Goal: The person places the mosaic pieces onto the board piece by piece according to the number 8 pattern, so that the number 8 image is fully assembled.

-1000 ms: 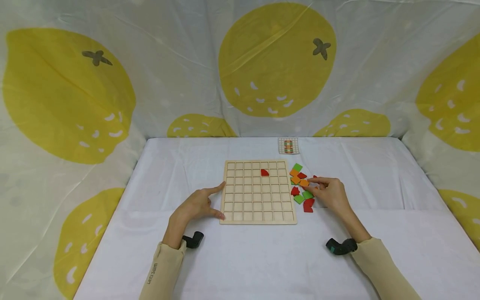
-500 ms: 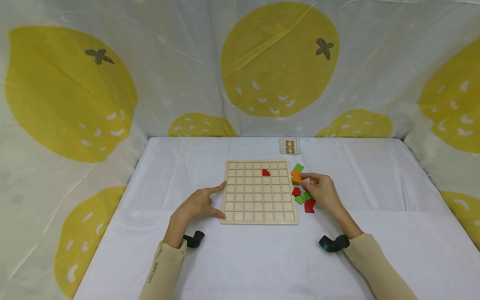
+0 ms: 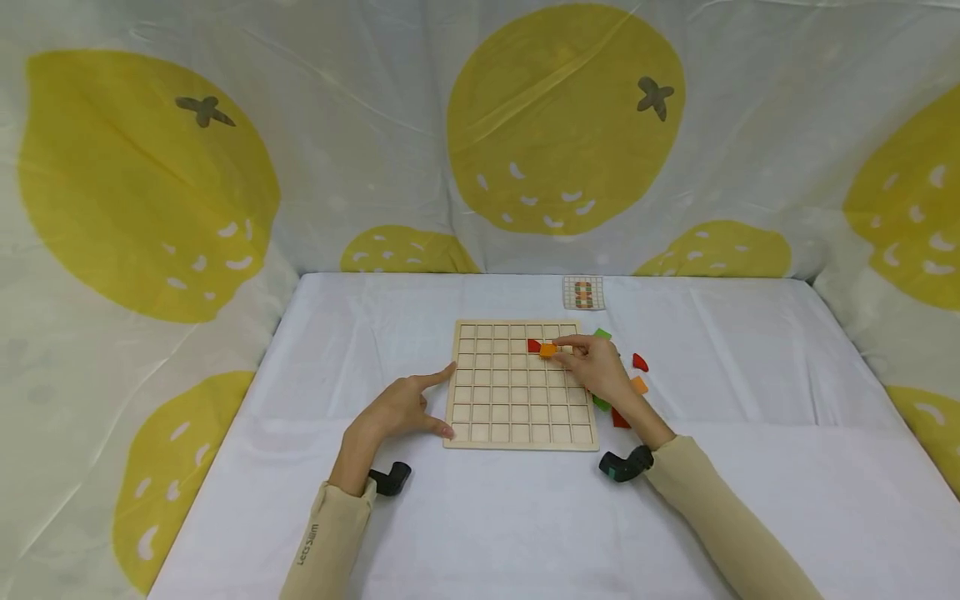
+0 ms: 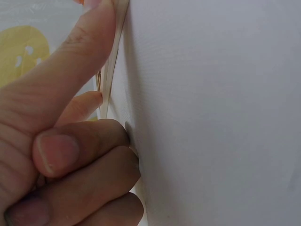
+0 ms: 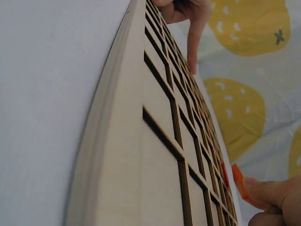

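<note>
A wooden grid board (image 3: 521, 445) lies flat on the white-covered table. My left hand (image 3: 396, 407) has its thumb and index finger spread against the board's left edge; the left wrist view shows the other fingers folded in. Thumb and fingertips of my right hand (image 3: 596, 367) pinch a small orange tile (image 3: 548, 350) over the upper right of the grid. Just left of that tile, a red quarter-round piece (image 3: 533, 345) sits in a cell. The right wrist view shows the orange piece (image 5: 240, 182) upright, tilted at the fingertips above the board.
Right of the board lie loose pieces, partly hidden by my right hand: a green piece (image 3: 602, 333), a red piece (image 3: 640, 362) and an orange piece (image 3: 639, 384) among them. A pattern card (image 3: 582, 293) lies behind the board near the table's back edge.
My right hand has picked the orange tile from the pile and carried it left over the board, beside the red piece. My left hand stays at the board's edge.
</note>
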{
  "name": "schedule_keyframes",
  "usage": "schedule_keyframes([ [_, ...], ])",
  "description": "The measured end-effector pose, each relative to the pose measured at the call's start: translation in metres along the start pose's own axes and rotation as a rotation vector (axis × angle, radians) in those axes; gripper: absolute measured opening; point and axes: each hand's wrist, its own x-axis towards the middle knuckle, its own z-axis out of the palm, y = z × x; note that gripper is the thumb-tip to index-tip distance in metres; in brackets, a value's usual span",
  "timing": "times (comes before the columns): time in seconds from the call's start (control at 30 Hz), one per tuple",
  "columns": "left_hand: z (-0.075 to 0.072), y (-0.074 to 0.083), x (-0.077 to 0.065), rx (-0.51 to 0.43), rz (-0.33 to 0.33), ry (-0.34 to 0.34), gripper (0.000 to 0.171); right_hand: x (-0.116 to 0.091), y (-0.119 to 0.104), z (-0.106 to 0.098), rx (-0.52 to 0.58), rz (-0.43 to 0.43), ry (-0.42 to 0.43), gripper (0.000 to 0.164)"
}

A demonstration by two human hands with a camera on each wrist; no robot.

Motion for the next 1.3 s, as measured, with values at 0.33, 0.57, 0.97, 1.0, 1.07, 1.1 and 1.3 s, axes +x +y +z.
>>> schedule_keyframes([
  [0.33, 0.002, 0.001, 0.001, 0.002, -0.013, 0.005, 0.112, 0.016, -0.012, 0.020, -0.043, -0.036, -0.026, 0.027],
  [0.57, 0.002, 0.003, 0.001, -0.001, -0.023, 0.003, 0.112, 0.024, -0.013, 0.026, -0.055, -0.023, -0.036, 0.028],
  [0.97, 0.001, 0.002, 0.001, 0.006, -0.013, 0.001, 0.112, 0.029, -0.012, 0.030, -0.022, -0.019, -0.030, 0.030],
  [1.0, 0.001, 0.002, 0.000, 0.004, -0.015, 0.000, 0.112, 0.029, -0.013, 0.030, -0.020, -0.015, -0.028, 0.030],
  [1.07, 0.001, 0.002, 0.000, 0.004, -0.019, -0.002, 0.112, 0.029, -0.013, 0.030, -0.021, -0.010, -0.024, 0.028],
  [1.1, 0.001, 0.002, 0.000, 0.004, -0.019, -0.002, 0.112, 0.029, -0.014, 0.030, -0.023, -0.009, -0.022, 0.028],
  [1.3, 0.000, 0.003, 0.000, 0.006, -0.028, -0.003, 0.112, 0.030, -0.015, 0.033, -0.044, -0.027, -0.027, 0.025],
])
